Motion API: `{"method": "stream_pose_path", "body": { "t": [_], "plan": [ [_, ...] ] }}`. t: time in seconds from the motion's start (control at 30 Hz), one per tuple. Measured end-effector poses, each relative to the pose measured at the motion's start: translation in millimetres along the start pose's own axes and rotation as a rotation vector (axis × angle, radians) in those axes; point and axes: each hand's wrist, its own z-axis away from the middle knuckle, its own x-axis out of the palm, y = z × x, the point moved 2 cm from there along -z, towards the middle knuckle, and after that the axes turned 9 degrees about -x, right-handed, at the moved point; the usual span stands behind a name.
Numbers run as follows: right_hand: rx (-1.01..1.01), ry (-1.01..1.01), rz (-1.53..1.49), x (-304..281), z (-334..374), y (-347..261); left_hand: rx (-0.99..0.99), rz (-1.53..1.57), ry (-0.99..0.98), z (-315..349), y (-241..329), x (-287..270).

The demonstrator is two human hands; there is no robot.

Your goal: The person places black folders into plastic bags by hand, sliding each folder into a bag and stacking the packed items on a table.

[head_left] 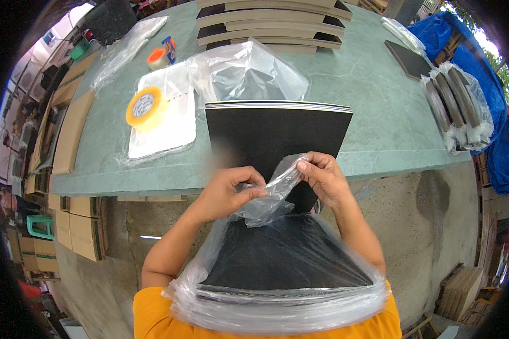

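Observation:
In front of my body is a black flat board (283,254) inside a clear plastic bag (209,302), its film bunched along the near side. My right hand (325,181) is closed, pinching a gathered piece of the film between thumb and fingers. My left hand (229,192) curls at the other side of the same film, thumb and forefinger pressed onto it. Just beyond my hands, a stack of black boards (277,130) with pale edges on top overlaps the table's near edge.
On the green table (373,113) lie a roll of yellowish tape (144,107), a white packet (169,138), loose clear plastic (254,73) and a tape dispenser (167,52). Stacked panels (271,25) stand at the back. Wrapped black panels (455,101) sit far right.

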Motion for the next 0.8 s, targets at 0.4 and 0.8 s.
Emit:
{"method": "stream_pose_path", "body": {
  "t": [0.4, 0.8],
  "plan": [
    [0.127, 0.01, -0.499, 32.9, 5.1, -13.2, -0.005, 0.159, -0.051, -11.8, 25.8, 19.9],
    [-0.576, -0.017, 0.263, 49.0, 17.7, -84.9, 0.247, -0.395, 0.006, 16.9, 58.8, 30.5]
  ]
}}
